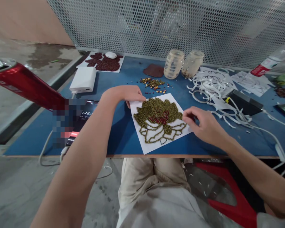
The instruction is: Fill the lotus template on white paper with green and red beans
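Observation:
A white sheet of paper [150, 148] lies at the table's front edge, carrying a flower picture made of green beans [154, 106] with a dark red patch of beans [161, 117] in the middle. Some lower petals are bare paper outlined with green beans. My left hand [133, 94] grips the sheet's upper left corner, thumb on top and fingers partly hidden. At the sheet's right edge, my right hand [200, 124] has its fingers curled, thumb and index fingertips close together by the bean petals. Whatever those fingertips hold, if anything, is too small to see.
Loose mixed beans [153, 83] lie behind the sheet, with two jars [174, 64] beyond. Paper strips [207, 87] and a cable clutter the right. A white power bank [83, 79], phone [82, 122] and tilted red can [26, 85] stand left. Perforated metal [137, 28] borders the back.

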{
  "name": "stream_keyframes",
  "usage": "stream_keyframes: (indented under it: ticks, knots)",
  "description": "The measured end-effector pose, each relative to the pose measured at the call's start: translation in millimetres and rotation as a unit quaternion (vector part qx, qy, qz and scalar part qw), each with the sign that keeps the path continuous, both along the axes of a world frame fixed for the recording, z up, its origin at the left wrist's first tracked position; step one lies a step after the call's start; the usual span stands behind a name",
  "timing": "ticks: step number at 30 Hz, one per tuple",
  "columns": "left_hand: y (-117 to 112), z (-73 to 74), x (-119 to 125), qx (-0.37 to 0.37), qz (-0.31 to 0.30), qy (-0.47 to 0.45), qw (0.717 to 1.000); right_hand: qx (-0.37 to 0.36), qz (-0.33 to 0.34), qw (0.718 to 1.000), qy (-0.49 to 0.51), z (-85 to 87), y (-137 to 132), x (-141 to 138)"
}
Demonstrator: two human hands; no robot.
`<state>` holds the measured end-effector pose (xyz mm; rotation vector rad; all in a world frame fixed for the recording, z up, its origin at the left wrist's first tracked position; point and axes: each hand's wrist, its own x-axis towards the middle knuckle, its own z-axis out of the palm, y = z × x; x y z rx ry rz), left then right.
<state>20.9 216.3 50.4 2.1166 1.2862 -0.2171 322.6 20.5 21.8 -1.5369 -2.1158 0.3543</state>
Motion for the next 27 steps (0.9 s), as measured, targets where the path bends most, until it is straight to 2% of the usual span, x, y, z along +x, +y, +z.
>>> stream_keyframes:
  ticks: [3, 7, 12, 19, 27]
  knots:
    - [-0.1, 0.6, 0.2, -0.003, 0.001, 0.003, 1.0, -0.015, -0.072, 0.997, 0.037, -12.1, -36.3, -1.3]
    - [-0.7, 0.7, 0.1, -0.002, -0.002, 0.0, 1.0, -0.039, -0.126, 0.99, 0.058, -23.6, -54.3, -9.5]
    - [-2.3, 1.9, -0.2, -0.003, 0.0, -0.001, 1.0, -0.071, -0.151, 0.985, 0.052, -26.0, -52.6, -16.0]
    - [-3.1, 2.6, 0.7, -0.007, 0.002, -0.002, 1.0, -0.078, -0.166, 0.983, 0.031, -24.9, -48.7, -15.8]
    - [-3.7, 2.9, 0.5, -0.008, 0.005, -0.004, 1.0, -0.115, -0.144, 0.978, 0.094, -26.5, -47.9, -8.1]
